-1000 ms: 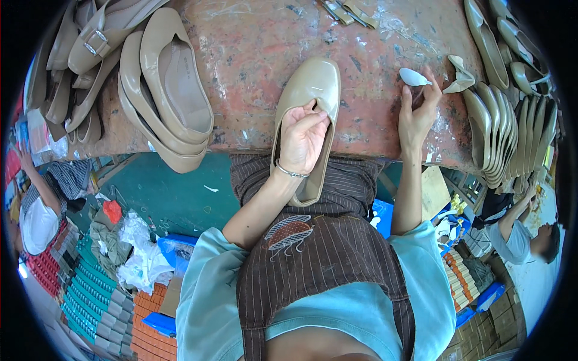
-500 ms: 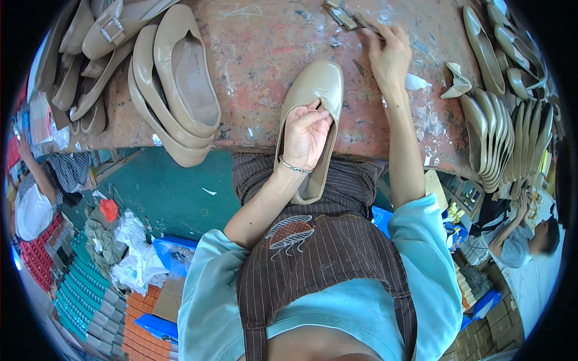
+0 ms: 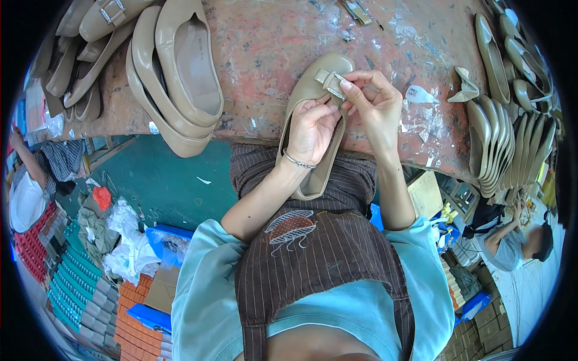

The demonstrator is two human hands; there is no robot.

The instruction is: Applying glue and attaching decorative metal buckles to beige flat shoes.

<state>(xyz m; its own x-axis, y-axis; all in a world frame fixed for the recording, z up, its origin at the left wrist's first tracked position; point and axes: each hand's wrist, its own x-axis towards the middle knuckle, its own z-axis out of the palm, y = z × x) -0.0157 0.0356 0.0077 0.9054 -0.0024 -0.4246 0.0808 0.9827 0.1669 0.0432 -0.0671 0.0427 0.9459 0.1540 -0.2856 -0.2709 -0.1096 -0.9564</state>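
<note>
A glossy beige flat shoe (image 3: pixel 330 64) lies toe-away over the table's front edge, its heel end against my apron. My left hand (image 3: pixel 310 131) is closed at the shoe's opening, thumb and fingers gripping the upper behind the toe. Between the thumb and fingers of my right hand (image 3: pixel 376 108) is a beige bow ornament with a rhinestone buckle (image 3: pixel 331 82), held against the toe, just ahead of the opening. Whether the two are joined cannot be made out. Another such ornament (image 3: pixel 357 11) rests farther back on the table.
Stacked beige shoes (image 3: pixel 189 66) stand at the left of the worn reddish table (image 3: pixel 259 78), with a buckled shoe (image 3: pixel 108 18) beyond. Rows of shoes (image 3: pixel 490 141) line the right side. A crumpled beige scrap (image 3: pixel 464 85) and a white piece (image 3: pixel 420 94) lie nearer.
My right hand has come from the back of the table to the shoe's toe, bringing a buckle ornament. My left hand keeps its grip on the shoe, which has tilted slightly.
</note>
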